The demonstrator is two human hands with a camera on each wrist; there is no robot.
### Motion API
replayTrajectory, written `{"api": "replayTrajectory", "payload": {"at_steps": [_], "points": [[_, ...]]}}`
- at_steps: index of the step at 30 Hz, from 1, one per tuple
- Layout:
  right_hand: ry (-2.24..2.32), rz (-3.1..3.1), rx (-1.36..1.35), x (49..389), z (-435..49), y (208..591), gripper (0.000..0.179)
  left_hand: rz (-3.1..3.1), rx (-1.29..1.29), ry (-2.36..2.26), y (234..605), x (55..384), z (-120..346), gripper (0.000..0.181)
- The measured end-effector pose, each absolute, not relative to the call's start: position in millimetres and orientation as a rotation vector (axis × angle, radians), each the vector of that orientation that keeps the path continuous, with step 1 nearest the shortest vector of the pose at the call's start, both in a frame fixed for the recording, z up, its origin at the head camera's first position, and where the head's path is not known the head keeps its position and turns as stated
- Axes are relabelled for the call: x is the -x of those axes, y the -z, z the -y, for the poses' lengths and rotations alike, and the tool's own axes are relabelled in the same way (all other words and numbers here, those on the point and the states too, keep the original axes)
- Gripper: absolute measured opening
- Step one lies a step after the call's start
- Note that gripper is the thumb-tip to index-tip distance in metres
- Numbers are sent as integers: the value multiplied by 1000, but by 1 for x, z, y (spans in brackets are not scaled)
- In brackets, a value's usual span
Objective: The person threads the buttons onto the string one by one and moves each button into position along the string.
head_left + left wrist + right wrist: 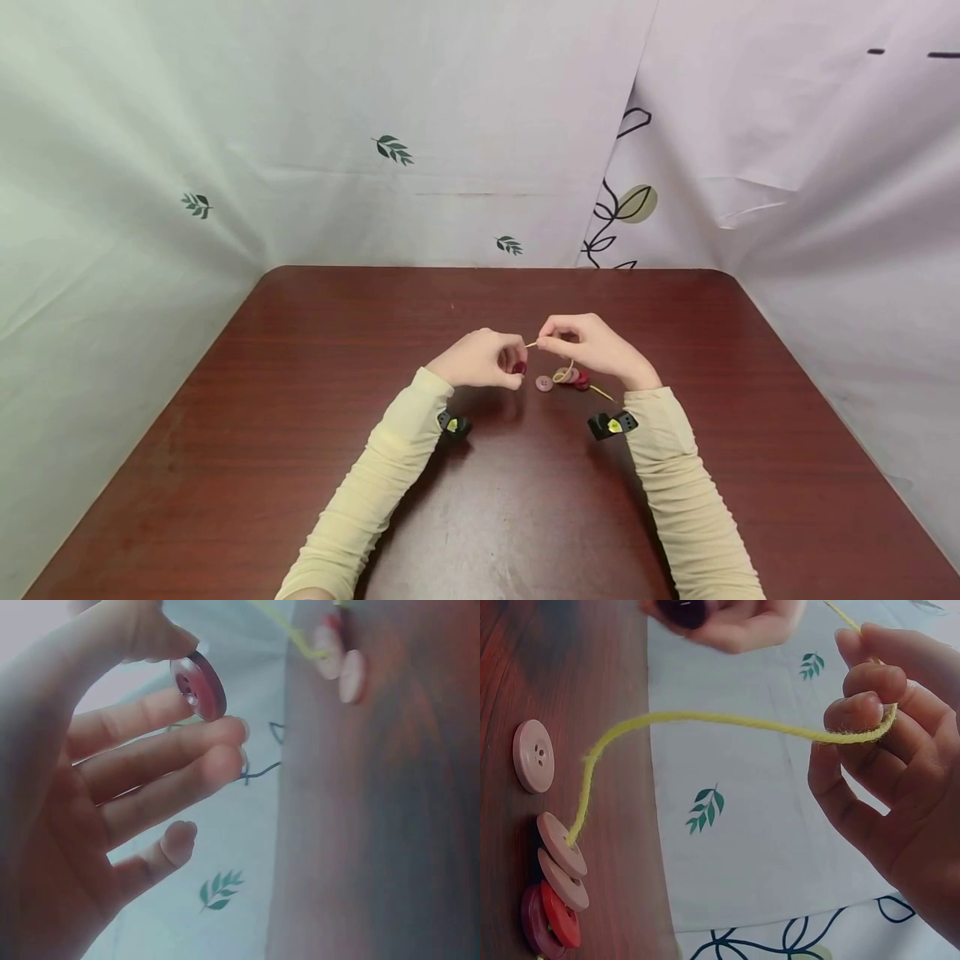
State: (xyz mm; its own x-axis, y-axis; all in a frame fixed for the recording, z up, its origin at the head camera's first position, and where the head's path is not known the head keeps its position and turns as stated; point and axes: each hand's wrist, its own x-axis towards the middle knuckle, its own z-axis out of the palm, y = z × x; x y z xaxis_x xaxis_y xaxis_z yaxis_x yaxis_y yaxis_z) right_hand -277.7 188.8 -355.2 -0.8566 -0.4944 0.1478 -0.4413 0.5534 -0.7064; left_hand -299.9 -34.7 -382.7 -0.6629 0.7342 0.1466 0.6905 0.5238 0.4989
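Note:
My left hand (pixel 480 360) pinches a dark red button (pixel 200 686) on edge, its holes showing in the left wrist view. To its right, my right hand (pixel 596 343) holds a yellow string (pixel 705 717) near one end between thumb and fingers. The short tip of the string points toward the left hand. From the right fingers the string curves down into a pink button (pixel 561 844), beside another pink one (pixel 564 881). A red button (pixel 561 915) and a dark red one lie against these. Apart from them rests a loose pink button (pixel 543 383) with holes.
The buttons lie on a reddish-brown wooden table (pixel 300 400). The string's other end (pixel 602 393) trails right on the tabletop, near the right wrist. Pale cloth (pixel 315 183) with leaf prints hangs behind the table and along both sides.

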Motion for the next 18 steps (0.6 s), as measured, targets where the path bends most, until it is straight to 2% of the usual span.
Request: {"api": "replayTrajectory", "payload": {"at_steps": [9, 18], "points": [[1210, -2713, 795, 276, -189, 355, 10, -2637, -1225, -982, 369, 300, 45, 23], [1224, -2736, 820, 274, -187, 351, 5, -2629, -1315, -1192, 362, 301, 55, 24]]}}
